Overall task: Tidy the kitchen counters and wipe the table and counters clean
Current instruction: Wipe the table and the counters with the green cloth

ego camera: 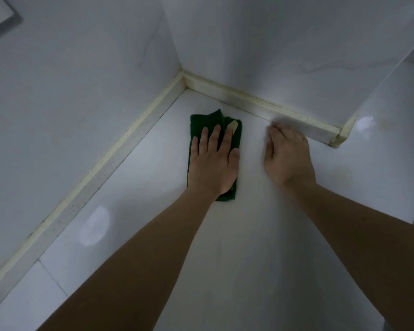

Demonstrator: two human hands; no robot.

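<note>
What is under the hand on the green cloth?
The left hand lies flat on a folded green cloth, which lies on the white counter. The counter beneath the cloth is covered, so any dirt there cannot be seen.

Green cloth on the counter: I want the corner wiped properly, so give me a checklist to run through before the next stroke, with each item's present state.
1. Left hand flat on the green cloth, fingers straight: ok.
2. Cloth lies flat on the white counter, folded into a strip: ok.
3. Path ahead to the corner free of objects: ok.
4. Right hand out of the cloth's way, beside it near the yellowed trim: ok, though it is motion-blurred.
5. Right hand holding anything: cannot tell, fingertips are blurred.
6. Trim and seam clean: not ok, dark specks and staining show along them.
</note>
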